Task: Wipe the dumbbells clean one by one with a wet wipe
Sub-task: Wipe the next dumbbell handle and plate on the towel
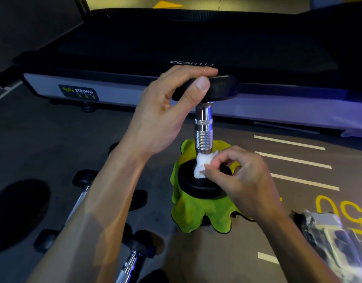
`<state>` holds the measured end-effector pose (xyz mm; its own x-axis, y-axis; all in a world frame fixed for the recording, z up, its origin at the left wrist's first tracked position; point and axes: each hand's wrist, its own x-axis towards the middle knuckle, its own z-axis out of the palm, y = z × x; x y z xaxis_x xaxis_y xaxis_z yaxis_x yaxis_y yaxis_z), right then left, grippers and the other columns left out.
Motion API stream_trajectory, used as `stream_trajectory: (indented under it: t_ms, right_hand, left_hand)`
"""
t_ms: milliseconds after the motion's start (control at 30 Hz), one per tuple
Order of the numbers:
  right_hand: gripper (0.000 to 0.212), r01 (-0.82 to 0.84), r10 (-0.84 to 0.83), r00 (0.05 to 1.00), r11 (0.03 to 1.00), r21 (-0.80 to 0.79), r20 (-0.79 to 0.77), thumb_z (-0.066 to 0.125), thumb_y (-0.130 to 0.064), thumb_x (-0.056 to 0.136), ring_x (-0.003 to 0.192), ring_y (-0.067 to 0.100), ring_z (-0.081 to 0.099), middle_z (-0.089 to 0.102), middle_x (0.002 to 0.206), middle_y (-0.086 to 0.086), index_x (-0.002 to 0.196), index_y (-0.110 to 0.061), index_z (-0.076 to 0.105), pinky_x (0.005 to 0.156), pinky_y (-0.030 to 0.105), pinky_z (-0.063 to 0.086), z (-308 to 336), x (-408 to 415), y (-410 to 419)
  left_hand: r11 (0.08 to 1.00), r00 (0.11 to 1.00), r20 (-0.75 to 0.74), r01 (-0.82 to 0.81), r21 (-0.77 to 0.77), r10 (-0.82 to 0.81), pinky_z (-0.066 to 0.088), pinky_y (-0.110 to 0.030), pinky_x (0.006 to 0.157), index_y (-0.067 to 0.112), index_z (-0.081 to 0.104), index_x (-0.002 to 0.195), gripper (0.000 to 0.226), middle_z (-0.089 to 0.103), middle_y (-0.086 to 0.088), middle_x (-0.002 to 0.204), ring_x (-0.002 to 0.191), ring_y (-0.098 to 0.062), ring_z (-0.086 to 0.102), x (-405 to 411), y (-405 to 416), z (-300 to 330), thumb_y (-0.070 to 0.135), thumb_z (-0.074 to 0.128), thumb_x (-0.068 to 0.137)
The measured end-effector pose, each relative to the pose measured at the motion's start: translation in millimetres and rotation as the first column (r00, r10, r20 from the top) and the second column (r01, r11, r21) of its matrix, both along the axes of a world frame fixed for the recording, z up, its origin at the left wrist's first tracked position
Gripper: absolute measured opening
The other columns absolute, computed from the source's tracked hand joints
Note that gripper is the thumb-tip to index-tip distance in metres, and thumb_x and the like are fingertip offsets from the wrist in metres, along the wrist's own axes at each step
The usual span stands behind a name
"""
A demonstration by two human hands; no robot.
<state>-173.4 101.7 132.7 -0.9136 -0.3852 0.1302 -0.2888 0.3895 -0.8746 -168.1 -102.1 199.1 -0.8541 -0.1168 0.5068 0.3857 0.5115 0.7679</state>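
A dumbbell point(203, 129) with black round heads and a chrome knurled handle stands upright on a lime-green cloth point(192, 213). My left hand point(166, 111) grips its top head, thumb on the rim and fingers over the top. My right hand point(237, 176) pinches a white wet wipe point(200, 165) against the base of the handle, just above the lower head. Part of the lower head is hidden behind my right hand.
Two more dumbbells point(133, 256) lie on the floor at lower left, partly under my left forearm. A treadmill point(135, 82) spans the back. A silvery wipe packet point(335, 237) lies at lower right on the grey floor with white lines and yellow numbers.
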Motion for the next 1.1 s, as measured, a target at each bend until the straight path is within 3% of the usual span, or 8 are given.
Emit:
stream_trajectory:
  t_ms: [67,167,300,433,600,800,933,1100]
  right_hand:
    - [0.016,-0.008,0.019,0.992,0.996,-0.088,0.124,0.087,-0.016,0.081,0.058,-0.002,0.057,0.064,0.065,-0.020,0.073,-0.017,0.073,0.055,0.007,0.037,-0.4,0.2,4.6]
    - [0.015,-0.010,0.016,0.996,0.997,-0.070,0.084,0.086,-0.015,0.081,0.055,-0.009,0.055,0.054,0.050,-0.025,0.074,-0.016,0.073,0.051,0.004,0.037,-4.7,6.0,6.7]
    - [0.014,0.018,-0.009,0.996,0.995,-0.102,0.086,0.088,-0.019,0.081,0.057,-0.007,0.057,0.061,0.057,-0.024,0.077,-0.020,0.074,0.052,0.005,0.036,-3.1,-0.2,3.0]
    - [0.020,0.033,-0.005,0.993,0.973,-0.227,0.121,0.087,-0.016,0.081,0.086,-0.002,0.070,0.078,0.089,-0.013,0.091,-0.024,0.072,0.076,0.009,0.044,-4.2,-4.1,-5.2]
    - [0.025,-0.102,0.144,0.972,0.971,-0.218,0.186,0.079,-0.020,0.091,0.096,0.009,0.076,0.080,0.102,-0.011,0.112,-0.024,0.066,0.091,0.041,0.059,-14.0,1.6,-13.1]
    - [0.027,-0.104,0.149,0.976,0.959,-0.262,0.157,0.076,-0.015,0.088,0.097,0.008,0.075,0.080,0.099,-0.012,0.111,-0.026,0.067,0.093,0.047,0.059,-18.2,1.5,-12.1]
    - [0.025,0.020,0.011,0.994,0.959,-0.283,0.109,0.076,-0.022,0.086,0.095,0.011,0.077,0.081,0.098,-0.014,0.106,-0.034,0.069,0.091,0.045,0.060,-15.7,4.8,-0.2]
    - [0.023,0.144,-0.137,0.990,0.966,-0.213,0.046,0.082,-0.019,0.087,0.087,0.004,0.076,0.079,0.089,-0.021,0.098,-0.035,0.069,0.084,0.041,0.061,-11.8,1.9,15.4]
  left_hand:
    - [1.000,1.000,0.005,0.010,0.024,-0.010,0.049,-0.052,0.111,0.021,0.068,0.131,0.028,0.069,-0.002,0.128,0.127,-0.023,0.064,-0.1,-1.8,-0.5,0.030,0.052,0.109]
    - [0.998,0.999,0.017,0.029,0.052,-0.030,0.049,-0.049,0.111,0.020,0.067,0.131,0.030,0.069,-0.004,0.130,0.127,-0.023,0.064,-0.1,-1.7,-0.9,0.030,0.051,0.109]
    - [0.996,0.999,0.017,0.045,0.080,-0.047,0.049,-0.035,0.107,0.018,0.067,0.131,0.030,0.069,-0.007,0.128,0.124,-0.017,0.065,-0.1,0.4,2.0,0.028,0.051,0.108]
    - [0.996,0.999,0.040,0.034,0.087,-0.037,0.046,-0.023,0.100,0.018,0.067,0.130,0.030,0.068,-0.004,0.125,0.114,-0.005,0.064,3.1,0.3,4.1,0.029,0.062,0.103]
    - [0.997,1.000,0.013,0.012,0.077,-0.013,0.054,-0.038,0.105,0.023,0.066,0.128,0.047,0.069,-0.006,0.129,0.120,-0.018,0.067,8.7,1.6,0.3,0.031,0.087,0.086]
    - [0.999,0.996,-0.078,0.042,-0.003,-0.043,0.050,-0.045,0.113,0.019,0.069,0.125,0.048,0.068,-0.003,0.132,0.134,-0.018,0.060,11.3,17.0,2.4,0.028,0.088,0.082]
    - [0.996,0.986,-0.135,0.091,-0.027,-0.094,0.044,-0.055,0.117,0.015,0.068,0.125,0.050,0.069,-0.004,0.132,0.137,-0.024,0.057,6.5,27.4,4.2,0.023,0.089,0.081]
    - [0.993,0.994,-0.052,0.093,-0.079,-0.097,0.040,-0.052,0.119,0.017,0.063,0.134,0.043,0.066,0.001,0.140,0.139,-0.028,0.053,-0.3,29.0,3.0,0.023,0.078,0.094]
